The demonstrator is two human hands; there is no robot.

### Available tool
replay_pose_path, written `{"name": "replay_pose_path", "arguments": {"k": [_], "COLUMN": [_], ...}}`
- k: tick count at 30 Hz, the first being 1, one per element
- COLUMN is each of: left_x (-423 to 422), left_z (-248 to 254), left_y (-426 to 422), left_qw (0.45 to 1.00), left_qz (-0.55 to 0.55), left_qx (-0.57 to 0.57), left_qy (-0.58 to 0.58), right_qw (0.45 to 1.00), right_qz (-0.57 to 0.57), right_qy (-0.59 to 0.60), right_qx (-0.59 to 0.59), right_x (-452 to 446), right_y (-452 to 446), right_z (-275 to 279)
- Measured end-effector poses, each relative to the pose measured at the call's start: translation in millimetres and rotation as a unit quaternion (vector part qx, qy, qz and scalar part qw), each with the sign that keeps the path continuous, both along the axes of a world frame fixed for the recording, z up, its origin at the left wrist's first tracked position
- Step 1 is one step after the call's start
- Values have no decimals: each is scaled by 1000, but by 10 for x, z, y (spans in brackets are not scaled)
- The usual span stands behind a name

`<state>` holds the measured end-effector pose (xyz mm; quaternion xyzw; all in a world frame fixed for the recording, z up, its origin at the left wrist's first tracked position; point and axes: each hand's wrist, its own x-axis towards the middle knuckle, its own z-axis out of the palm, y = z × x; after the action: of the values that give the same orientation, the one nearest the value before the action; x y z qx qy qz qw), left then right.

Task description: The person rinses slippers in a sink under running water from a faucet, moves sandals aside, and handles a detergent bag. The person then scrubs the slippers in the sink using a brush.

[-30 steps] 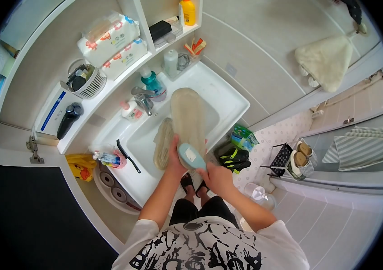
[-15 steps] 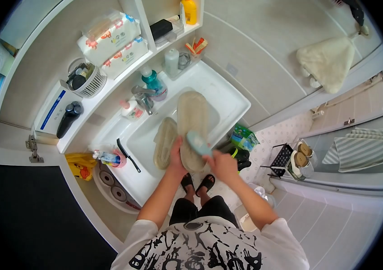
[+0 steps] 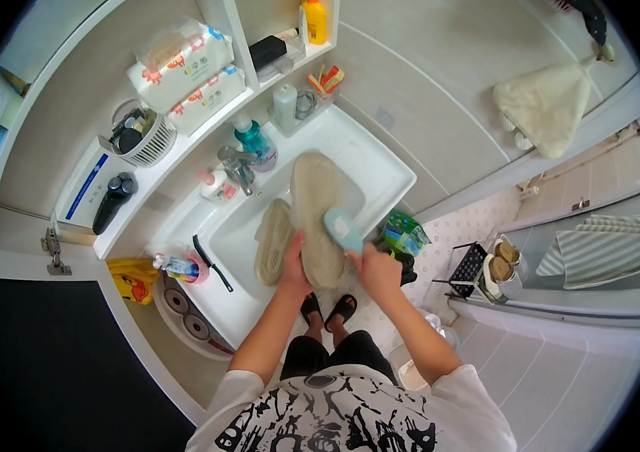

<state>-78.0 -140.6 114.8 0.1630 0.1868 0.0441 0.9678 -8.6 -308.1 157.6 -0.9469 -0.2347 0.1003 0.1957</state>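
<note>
My left hand (image 3: 295,265) grips the left edge of a beige slipper (image 3: 315,197), whose sole faces up over the white sink (image 3: 386,162). In my right hand (image 3: 377,271) is the handle end of a light blue brush (image 3: 342,227). The brush lies against the slipper's right side; its bristles are hidden. A second beige slipper (image 3: 273,245) rests in the basin, left of the held one. Behind them stands the grey faucet (image 3: 239,167).
Around the faucet are a pink-capped bottle (image 3: 218,186) and a teal bottle (image 3: 254,143). A black-handled tool (image 3: 213,264) lies on the sink's left rim near a pink cup (image 3: 196,270). A green package (image 3: 406,232) is right of the sink.
The brush has moved from the slipper's near end up and over to its right side, turning as it went. The slipper has shifted slightly and its near end now shows.
</note>
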Motion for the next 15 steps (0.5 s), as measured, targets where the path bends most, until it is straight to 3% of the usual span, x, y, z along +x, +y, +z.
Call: {"name": "replay_pose_path", "arguments": {"k": [5,9,12,15], "left_x": [0,1,50,6], "left_z": [-31,37,37,-14], "left_y": [72,-27,-9,28], "left_qw": [998,999,999,999], "left_qz": [-34,11,20,-31], "left_qx": [-49,31,40,-20], "left_qy": [-37,-2,15,-29], "right_qw": [984,999,999,981], "right_qz": [64,21,0,21], "right_qy": [100,25,34,146], "right_qx": [129,5,-3,123], "right_x": [-583,-163,-124,-477], "right_y": [-39,-21,-7,47], "right_z": [-106,1,7,41]}}
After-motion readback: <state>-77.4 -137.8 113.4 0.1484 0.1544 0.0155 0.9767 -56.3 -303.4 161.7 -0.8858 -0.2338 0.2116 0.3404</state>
